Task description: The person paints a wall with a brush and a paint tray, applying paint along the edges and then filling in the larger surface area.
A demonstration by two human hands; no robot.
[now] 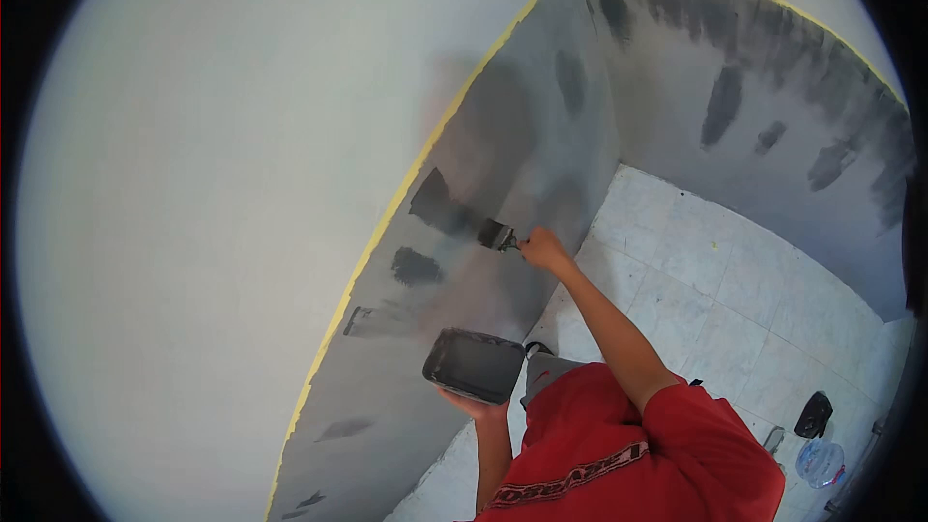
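Note:
My right hand (544, 248) is closed around the handle of a flat paintbrush (496, 235), whose dark bristles are at the grey lower part of the wall (464, 280). Whether the bristles touch the surface is hard to tell. Below and to the left, my left hand (474, 404) supports a dark rectangular paint tray (474, 365) from underneath; most of its fingers are hidden by the tray. Dark paint coats the tray's inside. Fresh dark patches (416, 266) mark the wall near the brush.
Yellow masking tape (387, 217) edges the grey band below the pale upper wall (213, 184). A second grey wall (696, 87) with dark strokes meets it at a corner. On the tiled floor (715, 309) lie a black object (814, 415) and a clear plastic bottle (820, 464).

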